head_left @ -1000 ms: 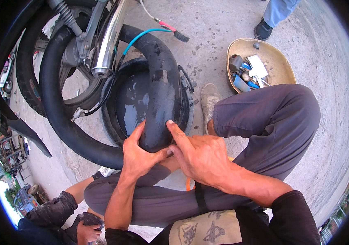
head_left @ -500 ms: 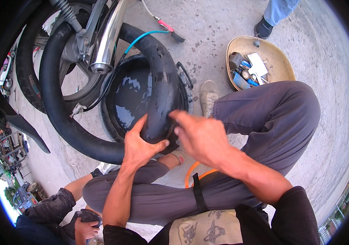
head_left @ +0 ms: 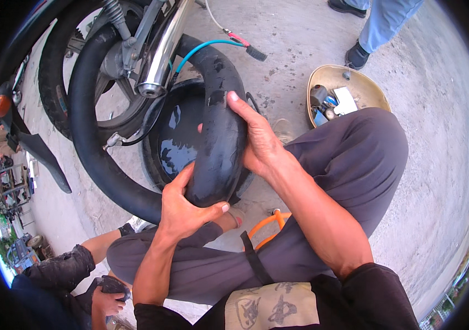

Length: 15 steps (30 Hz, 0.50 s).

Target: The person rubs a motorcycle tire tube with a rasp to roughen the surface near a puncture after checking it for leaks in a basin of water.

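Both hands are closed around a black inner tube [head_left: 222,132], whose wide loop arches over a dark basin [head_left: 153,165] and reaches left beside the motorcycle wheel [head_left: 53,93]; the left hand [head_left: 182,212] grips the tube's near bend, thumb along the lower edge and fingers on the left side; the right hand [head_left: 259,137] grasps it farther up from the right, thumb laid on top and a fingertip showing past the opposite side; dark liquid [head_left: 174,154] in the basin gives off pale reflections; a silver exhaust pipe [head_left: 163,55] crosses above part of the loop, and a metal fitting [head_left: 114,140] sits at the loop's inner edge; a teal hose [head_left: 207,45] curves across the tube's far end, near a black-bristled brush [head_left: 256,53]; to the right, a tan bin [head_left: 374,93] holds assorted tools [head_left: 328,104]; beyond it stands a person in light blue trousers [head_left: 391,22].
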### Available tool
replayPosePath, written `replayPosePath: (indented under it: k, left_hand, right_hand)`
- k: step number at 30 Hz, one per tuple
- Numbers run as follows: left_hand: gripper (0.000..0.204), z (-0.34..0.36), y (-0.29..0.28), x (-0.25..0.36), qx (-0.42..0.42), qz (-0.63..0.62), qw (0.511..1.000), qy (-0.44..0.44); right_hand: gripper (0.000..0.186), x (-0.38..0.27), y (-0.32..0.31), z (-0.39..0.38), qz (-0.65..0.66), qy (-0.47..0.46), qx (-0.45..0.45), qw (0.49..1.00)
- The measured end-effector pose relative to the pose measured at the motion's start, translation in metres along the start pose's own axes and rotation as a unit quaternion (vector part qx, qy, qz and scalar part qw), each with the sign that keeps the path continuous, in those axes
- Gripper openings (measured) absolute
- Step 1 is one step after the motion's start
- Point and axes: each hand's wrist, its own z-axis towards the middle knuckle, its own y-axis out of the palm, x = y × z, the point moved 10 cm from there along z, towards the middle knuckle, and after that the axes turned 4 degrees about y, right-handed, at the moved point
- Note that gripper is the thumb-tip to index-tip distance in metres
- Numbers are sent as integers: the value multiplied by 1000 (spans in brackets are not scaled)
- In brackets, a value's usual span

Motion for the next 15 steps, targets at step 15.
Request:
replayPosePath:
  k: [15]
  left_hand:
    - [57, -4, -38, 10, 131, 86, 987, 26]
  right_hand:
    - [55, 1, 8, -5, -51, -64, 40, 996]
